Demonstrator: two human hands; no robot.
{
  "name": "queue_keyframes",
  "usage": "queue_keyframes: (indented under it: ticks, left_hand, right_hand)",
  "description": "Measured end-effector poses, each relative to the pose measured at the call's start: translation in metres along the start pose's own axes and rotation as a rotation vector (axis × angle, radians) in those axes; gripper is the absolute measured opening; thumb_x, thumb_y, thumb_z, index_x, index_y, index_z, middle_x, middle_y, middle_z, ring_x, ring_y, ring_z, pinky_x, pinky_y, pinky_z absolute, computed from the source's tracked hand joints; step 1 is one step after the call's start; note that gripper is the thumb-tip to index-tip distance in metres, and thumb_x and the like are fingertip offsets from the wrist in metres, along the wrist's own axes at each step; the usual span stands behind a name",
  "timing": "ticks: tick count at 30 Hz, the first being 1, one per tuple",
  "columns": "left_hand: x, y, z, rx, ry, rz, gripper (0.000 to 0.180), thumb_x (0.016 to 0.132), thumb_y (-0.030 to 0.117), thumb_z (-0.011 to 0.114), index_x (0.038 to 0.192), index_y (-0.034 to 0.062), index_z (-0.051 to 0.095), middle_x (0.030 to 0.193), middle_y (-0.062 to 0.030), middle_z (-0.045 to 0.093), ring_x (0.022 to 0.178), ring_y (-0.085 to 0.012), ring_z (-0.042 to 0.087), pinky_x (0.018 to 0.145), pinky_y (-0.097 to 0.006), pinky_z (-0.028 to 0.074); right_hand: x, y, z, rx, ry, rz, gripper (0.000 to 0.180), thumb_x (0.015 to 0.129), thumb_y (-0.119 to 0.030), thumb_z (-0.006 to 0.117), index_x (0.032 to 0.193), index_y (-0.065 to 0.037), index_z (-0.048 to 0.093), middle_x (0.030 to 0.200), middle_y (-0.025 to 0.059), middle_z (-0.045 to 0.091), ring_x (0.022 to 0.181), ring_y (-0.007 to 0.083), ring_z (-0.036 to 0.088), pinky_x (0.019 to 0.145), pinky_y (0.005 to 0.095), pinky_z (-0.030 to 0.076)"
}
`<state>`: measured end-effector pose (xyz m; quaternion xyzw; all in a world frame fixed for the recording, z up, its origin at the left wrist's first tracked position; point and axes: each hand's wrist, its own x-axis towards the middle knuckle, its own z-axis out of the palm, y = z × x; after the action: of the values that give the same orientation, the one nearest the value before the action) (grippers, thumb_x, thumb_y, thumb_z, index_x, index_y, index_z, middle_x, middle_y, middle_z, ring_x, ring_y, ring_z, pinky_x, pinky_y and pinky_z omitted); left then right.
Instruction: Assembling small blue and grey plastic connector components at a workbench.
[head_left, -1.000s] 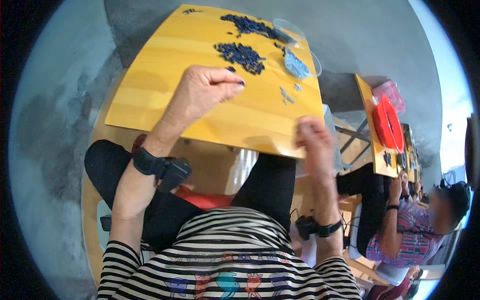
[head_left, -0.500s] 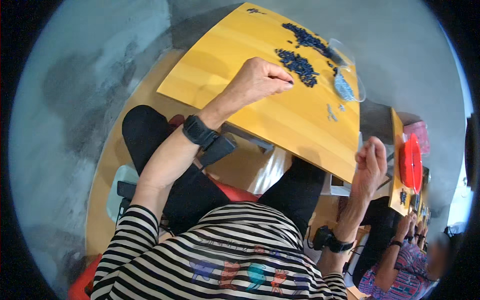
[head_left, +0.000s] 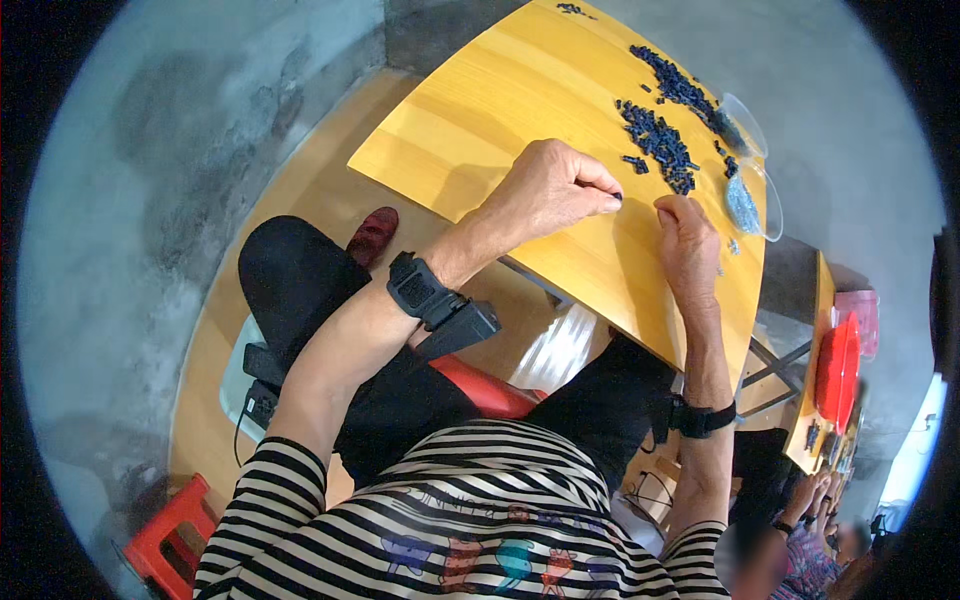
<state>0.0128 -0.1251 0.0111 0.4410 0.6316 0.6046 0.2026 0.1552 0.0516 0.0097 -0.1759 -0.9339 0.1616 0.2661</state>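
My left hand (head_left: pixel 556 196) hovers over the yellow table, thumb and forefinger pinched on a small dark blue piece (head_left: pixel 617 197). Just to its right, my right hand (head_left: pixel 688 245) is closed in a pinch, and whatever its fingertips hold is too small to make out. Beyond both hands lies a pile of small dark blue pieces (head_left: pixel 657 140), with a second pile (head_left: pixel 676 84) farther back. By the right edge, a clear plastic container (head_left: pixel 774 212) holds tiny silvery-blue parts (head_left: pixel 741 205). A few loose silvery parts (head_left: pixel 734 246) rest beside my right hand.
Another clear container (head_left: pixel 745 122) stands at the table's (head_left: pixel 470 120) far right edge. More dark bits (head_left: pixel 574 9) lie at the far corner. A red stool (head_left: pixel 172 540) is on the floor at lower left. At right, other people's hands (head_left: pixel 808 497) work at a table with a red basin (head_left: pixel 838 372).
My right hand has come from beyond the table's near right edge to over the tabletop, close to my left hand. My left hand keeps its pinch on the dark piece. The view has shifted.
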Motion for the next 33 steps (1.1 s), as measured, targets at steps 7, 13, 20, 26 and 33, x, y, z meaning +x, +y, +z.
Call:
queue_keyframes:
  ticks: [7,13,20,26,33]
  left_hand:
    - [0.007,-0.016,0.012,-0.088,0.042,-0.065,0.016,0.079,0.011,0.07,0.09,-0.0008,0.07,0.076,-0.007,0.069,0.067,-0.0085,0.062,0.062,-0.022,0.05]
    - [0.018,-0.017,0.022,-0.113,0.03,-0.101,0.015,0.079,0.011,0.07,0.09,-0.0002,0.07,0.074,-0.0052,0.068,0.065,-0.0068,0.06,0.059,-0.021,0.049]
    - [0.021,-0.02,0.027,-0.097,0.027,-0.145,0.015,0.079,0.011,0.07,0.091,0.0012,0.071,0.073,-0.0041,0.068,0.063,-0.0058,0.058,0.056,-0.021,0.047]
    - [0.024,-0.023,0.028,-0.101,0.02,-0.154,0.015,0.078,0.011,0.071,0.09,0.0023,0.071,0.074,-0.0037,0.068,0.063,-0.0055,0.058,0.056,-0.02,0.047]
    - [0.028,-0.02,0.035,-0.108,0.007,-0.152,0.013,0.078,0.01,0.071,0.089,0.0027,0.071,0.074,-0.0028,0.068,0.063,-0.0048,0.058,0.056,-0.019,0.047]
  right_hand:
    - [0.004,0.006,0.006,-0.102,0.049,-0.06,0.008,0.079,-0.001,0.06,0.087,-0.002,0.062,0.08,0.015,0.061,0.072,0.0306,0.06,0.064,0.0351,0.047]
    - [0.009,0.02,0.005,-0.05,0.03,-0.001,0.01,0.078,-0.001,0.063,0.088,-0.001,0.063,0.079,0.0122,0.061,0.071,0.0222,0.06,0.065,0.0297,0.047]
    - [0.008,0.038,-0.003,0.277,-0.09,0.295,0.022,0.076,-0.001,0.066,0.098,-0.003,0.066,0.08,0.0059,0.064,0.074,0.0152,0.061,0.069,0.027,0.049]
    - [0.004,0.047,-0.019,0.557,-0.136,0.452,0.026,0.078,-0.002,0.066,0.104,-0.005,0.066,0.087,0.0028,0.064,0.078,0.0104,0.058,0.071,0.0241,0.049]
    - [0.013,0.03,-0.009,0.165,-0.112,0.26,0.017,0.078,-0.008,0.065,0.095,-0.003,0.064,0.086,0.0109,0.065,0.076,0.0206,0.063,0.069,0.0298,0.049]
